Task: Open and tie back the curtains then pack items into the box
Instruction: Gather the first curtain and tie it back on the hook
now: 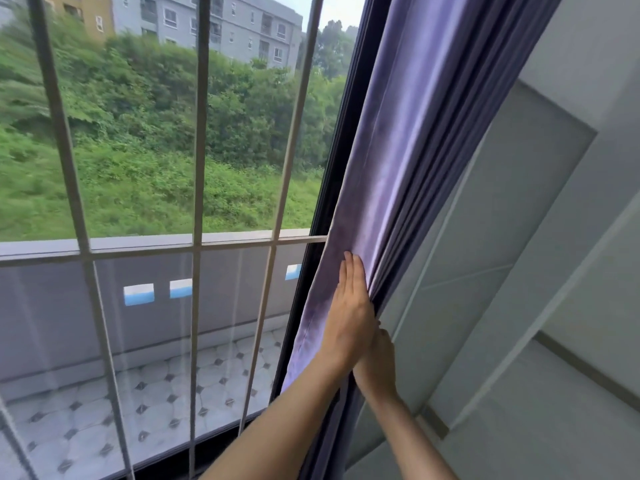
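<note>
From the head camera, the one view I have, the purple curtain [391, 174] is my landmark. It hangs bunched into folds between the barred window [194, 133] on its left and the pale panelled wall [540, 237] on its right, already drawn off the glass.

My left hand [349, 306] lies flat against the curtain's lower front, fingers straight and together, pressing the fabric toward the folds. My right hand [377, 365] sits just below and behind the left, touching it, at the curtain's wall-side edge; its fingers are tucked behind the left hand and the folds, so I cannot tell whether they grip cloth or rest loose.

I judge the step to be gathering the opened curtain before tying it back. No tie-back cord or hook shows, and the box and the items to pack are out of view.

Next I would need to keep the folds compressed with one hand while the other finds a tie and loops it round the bundle.
</note>
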`<state>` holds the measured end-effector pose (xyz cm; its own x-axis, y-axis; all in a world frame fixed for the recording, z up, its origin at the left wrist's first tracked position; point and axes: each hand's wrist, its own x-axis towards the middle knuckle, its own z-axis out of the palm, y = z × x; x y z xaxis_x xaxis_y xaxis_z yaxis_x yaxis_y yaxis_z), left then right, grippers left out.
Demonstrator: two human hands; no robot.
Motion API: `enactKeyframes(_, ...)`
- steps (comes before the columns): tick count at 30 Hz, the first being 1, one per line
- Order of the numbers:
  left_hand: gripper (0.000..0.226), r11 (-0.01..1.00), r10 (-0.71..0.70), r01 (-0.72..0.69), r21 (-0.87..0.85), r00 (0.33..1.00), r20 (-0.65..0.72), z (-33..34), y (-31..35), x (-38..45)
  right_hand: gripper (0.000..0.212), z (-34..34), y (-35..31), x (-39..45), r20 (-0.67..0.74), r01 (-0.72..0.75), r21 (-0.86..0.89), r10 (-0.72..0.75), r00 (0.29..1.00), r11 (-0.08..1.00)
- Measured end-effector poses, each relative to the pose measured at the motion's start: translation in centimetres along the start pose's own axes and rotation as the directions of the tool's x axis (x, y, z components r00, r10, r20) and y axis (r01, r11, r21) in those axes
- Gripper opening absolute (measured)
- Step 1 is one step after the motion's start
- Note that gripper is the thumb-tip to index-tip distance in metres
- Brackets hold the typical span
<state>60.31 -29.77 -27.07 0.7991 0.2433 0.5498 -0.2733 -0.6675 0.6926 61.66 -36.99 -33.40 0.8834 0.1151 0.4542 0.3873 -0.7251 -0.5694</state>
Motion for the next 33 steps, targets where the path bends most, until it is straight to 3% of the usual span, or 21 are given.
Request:
enactKeyframes(2,0.092,1.000,-0.001,0.001,0.003,1.000,0.022,-0.5,-0.2,0.1,0.030,0.5,-0.1,-1.2,0.058,-0.060,-0.019,0.061,0.996,0.998)
enactKeyframes(7,0.090,1.000,0.005,-0.004,-0.016,0.998,0.060,-1.2,-0.7,0.3,0.054,3.0,0.8,-5.5,0.225,-0.136,-0.124,0.161,0.961,0.983)
enactKeyframes(14,0.058,0.985,0.040,-0.020,-0.173,0.993,0.112,-1.5,-1.0,0.1,0.042,3.8,-0.1,-6.6,0.203,-0.132,-0.133,0.157,0.966,0.982)
enactKeyframes(18,0.083,0.989,0.052,-0.024,-0.145,0.980,0.190,-1.4,-0.9,-0.2,0.037,4.9,0.1,-6.5,0.211,-0.131,-0.120,0.154,0.965,0.984)
enactKeyframes(22,0.075,0.998,0.041,-0.034,-0.045,0.983,0.177,-1.1,-0.7,0.0,0.033,5.2,-0.3,-6.7,0.320,-0.108,-0.018,0.108,0.941,0.994)
enactKeyframes(26,0.085,0.998,0.028,-0.016,-0.068,0.986,0.165,-1.6,-0.1,-0.1,0.072,4.0,-0.2,-5.9,0.077,-0.066,0.276,0.047,0.996,0.959)
enactKeyframes(28,0.087,0.997,0.049,-0.039,-0.067,0.987,0.151,-1.2,0.0,-0.4,0.082,3.8,-0.1,-3.9,0.067,-0.088,0.305,0.071,0.995,0.948)
enactKeyframes(31,0.085,0.999,0.025,-0.019,-0.046,0.989,0.143,-0.2,-0.1,-0.7,0.070,3.8,-0.1,-2.1,0.162,-0.201,0.082,0.186,0.969,0.976)
enactKeyframes(33,0.092,0.996,0.005,0.010,-0.089,0.985,0.173,0.2,0.0,-0.5,0.052,3.8,-0.2,-2.3,0.178,-0.248,0.193,0.215,0.960,0.949)
